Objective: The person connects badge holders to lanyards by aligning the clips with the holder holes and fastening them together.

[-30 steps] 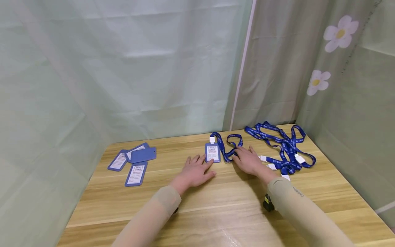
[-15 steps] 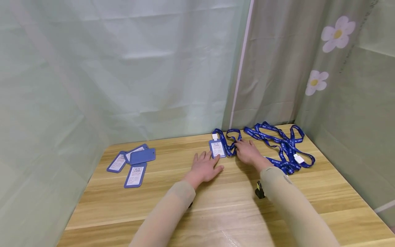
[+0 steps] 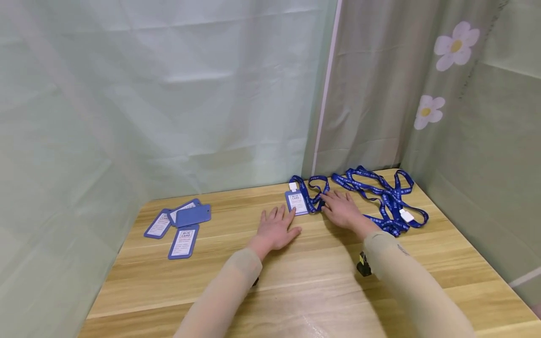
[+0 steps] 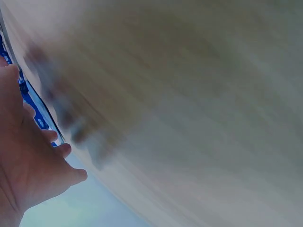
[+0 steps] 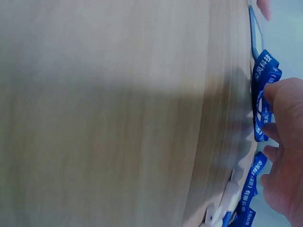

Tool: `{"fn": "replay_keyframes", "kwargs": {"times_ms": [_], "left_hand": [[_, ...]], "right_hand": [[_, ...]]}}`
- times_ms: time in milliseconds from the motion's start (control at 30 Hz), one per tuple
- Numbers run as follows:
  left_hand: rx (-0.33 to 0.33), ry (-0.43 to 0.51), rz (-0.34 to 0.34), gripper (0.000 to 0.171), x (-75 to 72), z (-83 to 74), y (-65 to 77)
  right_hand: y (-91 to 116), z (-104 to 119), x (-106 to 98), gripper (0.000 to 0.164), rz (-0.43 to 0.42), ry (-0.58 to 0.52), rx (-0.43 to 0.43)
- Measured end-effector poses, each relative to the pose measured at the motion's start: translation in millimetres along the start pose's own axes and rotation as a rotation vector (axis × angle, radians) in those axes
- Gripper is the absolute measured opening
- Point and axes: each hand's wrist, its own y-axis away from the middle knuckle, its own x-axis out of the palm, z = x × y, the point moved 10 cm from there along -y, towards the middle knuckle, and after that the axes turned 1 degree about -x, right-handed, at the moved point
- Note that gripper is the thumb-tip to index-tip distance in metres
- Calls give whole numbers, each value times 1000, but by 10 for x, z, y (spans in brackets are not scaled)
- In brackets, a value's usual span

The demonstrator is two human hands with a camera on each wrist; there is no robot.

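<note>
**Both hands at a lanyarded ID card holder**

The ID card holder [image 3: 297, 203] lies face up on the wood-grain tabletop [image 3: 296, 286], a white clip [image 3: 293, 187] joining its far end to a printed blue lanyard [image 3: 309, 204]. That lanyard is folded in loops just right of the holder.

The left hand [image 3: 276, 230] is on the near-left side of the holder, palm down, fingers extended and spread, gripping nothing; its index fingertip reaches the holder's near-left corner. The right hand [image 3: 341, 210] is right of the holder, fingers relaxed and slightly bent, fingertips at the lanyard's loops. The right wrist view shows them against the strap without a clear grasp.

Well to the left of the holder lies a group of four blue card holders [image 3: 182, 244], three showing printed cards and one plain side up, partly covering another. Farther right, past the right hand, is a tangle of blue lanyards [image 3: 394, 201]. Beyond the holder hangs a pale curtain [image 3: 203, 94].
</note>
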Motion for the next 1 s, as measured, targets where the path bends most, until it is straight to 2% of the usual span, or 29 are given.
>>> {"fn": "replay_keyframes", "kwargs": {"times_ms": [200, 367, 633, 1000], "left_hand": [[17, 20, -16, 77, -18, 86, 65], [46, 13, -35, 76, -55, 68, 106], [115, -37, -47, 77, -157, -93, 234], [240, -45, -35, 76, -204, -401, 456]], "right_hand": [[127, 8, -102, 59, -16, 12, -38], [241, -14, -204, 59, -52, 52, -81], [452, -210, -358, 60, -65, 75, -75], [727, -641, -506, 59, -62, 67, 7]]}}
